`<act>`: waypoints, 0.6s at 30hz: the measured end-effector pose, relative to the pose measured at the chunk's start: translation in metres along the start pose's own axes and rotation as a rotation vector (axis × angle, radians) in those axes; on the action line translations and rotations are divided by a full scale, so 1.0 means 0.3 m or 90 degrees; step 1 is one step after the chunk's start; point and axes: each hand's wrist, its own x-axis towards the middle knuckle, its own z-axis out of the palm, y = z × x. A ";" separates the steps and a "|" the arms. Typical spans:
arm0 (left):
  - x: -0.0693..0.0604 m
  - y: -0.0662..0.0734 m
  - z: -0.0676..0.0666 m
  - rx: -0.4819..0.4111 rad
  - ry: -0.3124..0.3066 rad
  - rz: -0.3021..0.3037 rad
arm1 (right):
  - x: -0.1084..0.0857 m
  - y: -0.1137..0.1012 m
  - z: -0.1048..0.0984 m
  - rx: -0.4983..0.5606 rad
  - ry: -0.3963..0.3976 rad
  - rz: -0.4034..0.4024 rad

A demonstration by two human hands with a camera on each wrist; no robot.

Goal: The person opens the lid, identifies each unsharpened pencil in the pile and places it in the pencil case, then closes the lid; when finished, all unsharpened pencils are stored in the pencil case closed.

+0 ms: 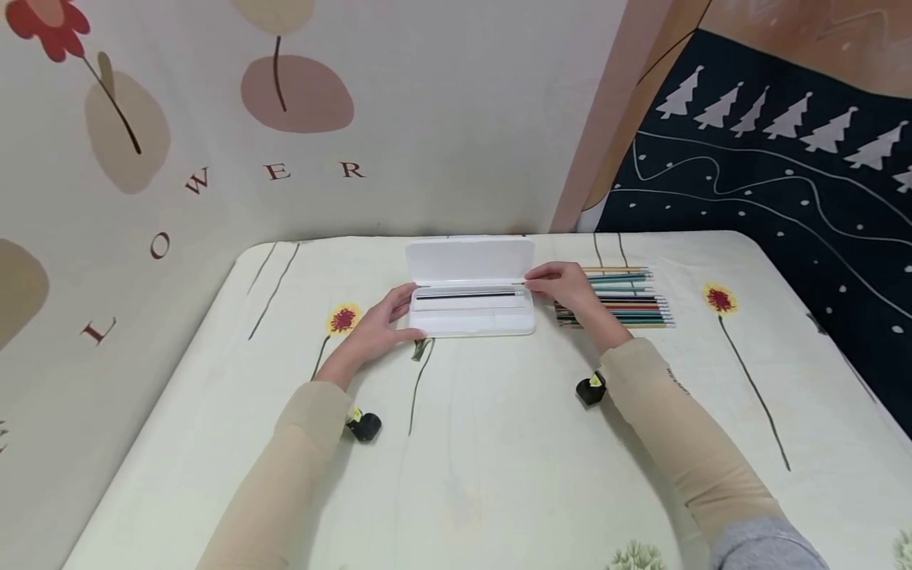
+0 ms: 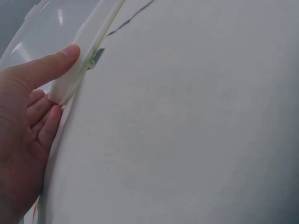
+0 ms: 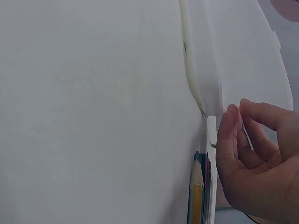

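A white plastic pencil case (image 1: 473,323) lies open on the table, its lid (image 1: 470,261) raised at the back. Dark pencils (image 1: 466,296) lie lengthwise inside it. My left hand (image 1: 381,324) grips the case's left end; the left wrist view shows the thumb on its wall and the fingers round the end. At the back right corner, my right hand (image 1: 566,286) pinches with thumb and fingertips (image 3: 231,114) what looks like a thin pencil end, mostly hidden. Several loose pencils (image 1: 634,310) lie in a row beside the case, partly under the right wrist.
A pale flowered cloth (image 1: 492,451) covers the table. Behind it hangs a white printed curtain (image 1: 456,119), and a dark tree-patterned cloth (image 1: 762,174) is at the right. Black wrist cameras (image 1: 365,427) sit at both cuffs.
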 end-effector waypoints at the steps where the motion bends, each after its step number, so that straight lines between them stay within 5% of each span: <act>1: 0.000 0.000 0.000 0.001 0.000 0.000 | 0.003 0.000 -0.002 0.001 0.001 0.004; 18: -0.001 0.004 0.001 0.003 0.002 -0.012 | 0.005 -0.007 -0.047 0.046 -0.002 0.027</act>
